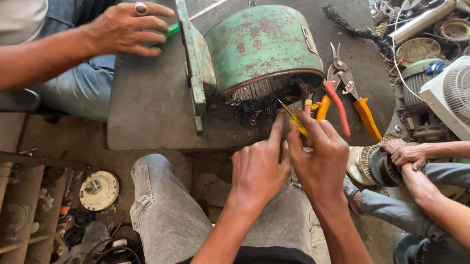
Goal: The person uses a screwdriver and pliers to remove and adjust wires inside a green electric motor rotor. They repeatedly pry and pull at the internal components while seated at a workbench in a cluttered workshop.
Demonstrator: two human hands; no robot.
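- Your right hand [320,156] sits at lower centre of the frame, its grip closed on a yellow-handled tool [297,123] pinched between thumb and fingers.
- The tip of the yellow-handled tool points up and left into the dark copper windings [269,103] at the open end of the motor housing.
- Your left hand [258,169] lies just beside the right hand and touches it. Its forefinger is extended toward the windings, the other fingers are curled, and it holds nothing that can be seen.
- The green motor housing [259,47] lies on its side at upper centre of the frame on the grey worktop [150,99]. Its paint is rust-spotted.
- A green end plate [196,63] stands on edge against the left side of the housing.
- Snips with a red and an orange handle [346,99] lie on the worktop just right of the housing, near your right hand.
- A second person's hand [126,29], wearing a ring, reaches in from the upper left and holds a green-handled tool [171,30] next to the end plate.
- A third person's hands [407,156] rest on a smaller motor part [372,166] at the right edge.
- A white fan [467,96] stands at upper right among scrap metal parts.
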